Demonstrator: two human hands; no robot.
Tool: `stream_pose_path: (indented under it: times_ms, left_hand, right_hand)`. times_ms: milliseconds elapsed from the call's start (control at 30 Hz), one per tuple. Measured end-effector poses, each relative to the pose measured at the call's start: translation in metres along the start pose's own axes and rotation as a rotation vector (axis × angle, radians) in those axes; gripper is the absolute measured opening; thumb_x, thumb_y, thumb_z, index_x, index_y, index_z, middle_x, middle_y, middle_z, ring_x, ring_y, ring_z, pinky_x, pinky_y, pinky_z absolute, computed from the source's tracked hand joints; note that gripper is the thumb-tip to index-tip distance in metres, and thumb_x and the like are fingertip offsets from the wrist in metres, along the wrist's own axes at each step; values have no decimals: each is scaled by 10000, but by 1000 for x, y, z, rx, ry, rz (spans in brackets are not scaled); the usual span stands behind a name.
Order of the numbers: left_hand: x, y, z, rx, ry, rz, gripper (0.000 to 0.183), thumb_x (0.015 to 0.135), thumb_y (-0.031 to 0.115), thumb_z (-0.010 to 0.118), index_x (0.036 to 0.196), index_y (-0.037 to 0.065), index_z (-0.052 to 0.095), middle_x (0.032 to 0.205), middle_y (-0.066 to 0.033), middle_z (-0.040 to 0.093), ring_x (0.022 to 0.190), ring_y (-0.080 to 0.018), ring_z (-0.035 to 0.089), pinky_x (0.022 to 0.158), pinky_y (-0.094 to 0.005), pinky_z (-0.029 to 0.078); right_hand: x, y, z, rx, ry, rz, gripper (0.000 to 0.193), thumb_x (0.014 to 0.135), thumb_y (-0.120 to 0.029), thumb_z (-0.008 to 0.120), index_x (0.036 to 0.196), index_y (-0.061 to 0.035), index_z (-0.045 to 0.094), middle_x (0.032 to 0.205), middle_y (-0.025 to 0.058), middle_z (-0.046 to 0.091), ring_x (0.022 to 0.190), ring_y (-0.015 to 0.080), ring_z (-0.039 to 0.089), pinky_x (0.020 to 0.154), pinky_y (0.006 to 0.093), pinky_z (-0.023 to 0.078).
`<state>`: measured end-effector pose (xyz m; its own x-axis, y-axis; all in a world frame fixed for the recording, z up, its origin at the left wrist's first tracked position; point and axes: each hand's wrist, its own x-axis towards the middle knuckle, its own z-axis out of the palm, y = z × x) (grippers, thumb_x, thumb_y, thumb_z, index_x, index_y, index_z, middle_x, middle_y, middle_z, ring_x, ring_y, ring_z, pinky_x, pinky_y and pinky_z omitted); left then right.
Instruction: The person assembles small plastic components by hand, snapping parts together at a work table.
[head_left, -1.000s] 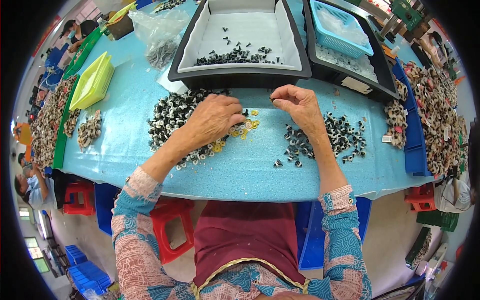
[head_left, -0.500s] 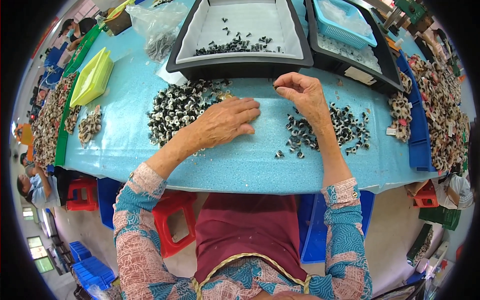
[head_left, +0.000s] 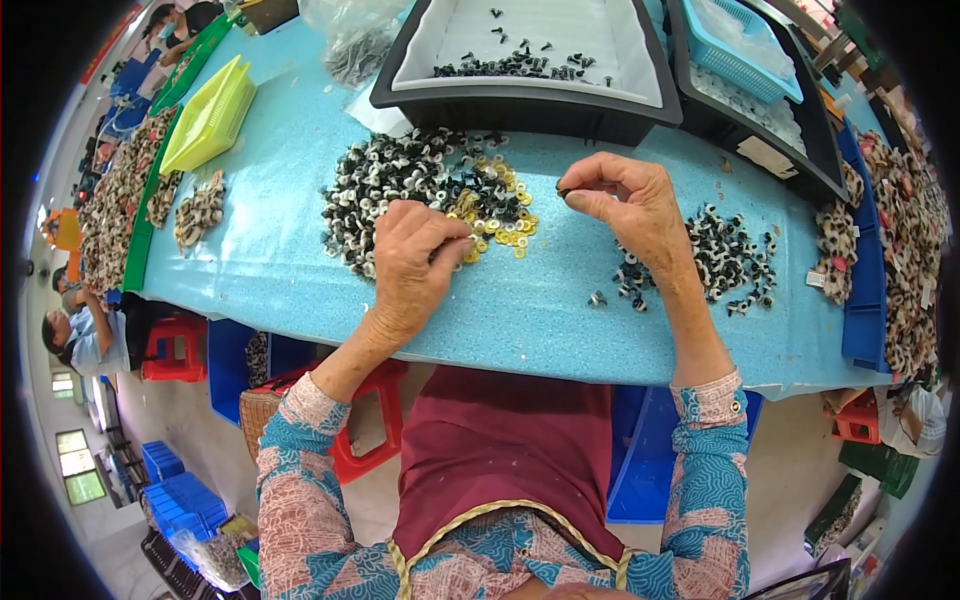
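My right hand [head_left: 632, 208] is raised over the middle of the table, thumb and forefinger closed on a small black piece [head_left: 563, 187]. Its exact shape is too small to make out. My left hand [head_left: 415, 262] is in a pinch at the near edge of a mixed heap of small black pieces and white rings [head_left: 375, 190]. Whatever its fingertips hold is hidden. Yellow rings [head_left: 515, 238] lie beside that hand, on the heap's right edge. Right of my right hand spreads a second pile of small black-and-white pieces [head_left: 725, 255].
A black tray [head_left: 520, 112] with a white lining holds black stemmed pieces. Right of it stands a black bin with a light blue basket [head_left: 745, 60]. A yellow-green basket [head_left: 210, 120], a clear plastic bag [head_left: 355, 45] and blotchy furry pieces [head_left: 200, 212] lie on the left.
My left hand has drawn back from the middle and closed into a pinch, uncovering the yellow rings. My right hand keeps its pinch. The whole view has shifted slightly.
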<state>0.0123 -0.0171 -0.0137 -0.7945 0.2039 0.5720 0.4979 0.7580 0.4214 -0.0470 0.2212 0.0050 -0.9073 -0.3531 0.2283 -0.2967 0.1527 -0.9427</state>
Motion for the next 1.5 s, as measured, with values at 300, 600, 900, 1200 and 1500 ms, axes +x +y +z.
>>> stream_pose_path:
  times_ms: [300, 600, 900, 1200, 1500]
  left_hand:
    - [2, 8, 12, 112, -73, -50, 185, 600, 79, 749, 752, 102, 647, 761, -12, 563, 805, -214, 502, 726, -346, 366]
    - [19, 8, 19, 24, -50, 18, 219, 590, 62, 729, 787, 115, 650, 802, -20, 544, 842, -234, 492, 723, -368, 365]
    - [27, 12, 28, -216, 11, -108, 172, 662, 10, 692, 813, 64, 629, 824, -46, 570, 773, -203, 526, 664, -318, 415]
    - [24, 15, 39, -973, -81, -432, 55, 837, -23, 581, 865, 3, 541, 929, -60, 622, 779, -78, 587, 688, -214, 481]
    - [25, 14, 37, -1177, -139, -635, 50, 842, -4, 600, 885, -1, 574, 845, -71, 639, 769, -90, 613, 669, -216, 506]
  right_hand:
    - [1, 9, 5, -129, -94, -5, 131, 743, -14, 668, 873, -2, 660, 836, 41, 663, 835, 121, 625, 793, 270, 496]
    - [2, 7, 4, -150, -63, 36, 121, 743, -13, 658, 864, 0, 657, 834, 43, 661, 832, 122, 625, 786, 268, 493]
    - [0, 5, 6, -21, -84, 35, 140, 748, -10, 662, 887, -8, 668, 840, 33, 656, 813, 109, 612, 766, 255, 497]
    - [-2, 5, 16, 328, -148, 115, 133, 758, 7, 672, 891, 1, 669, 850, 24, 644, 815, 93, 601, 755, 225, 496]
    - [-1, 8, 19, 153, -151, 112, 151, 770, 4, 661, 921, 10, 649, 847, 41, 652, 806, 106, 618, 754, 245, 504]
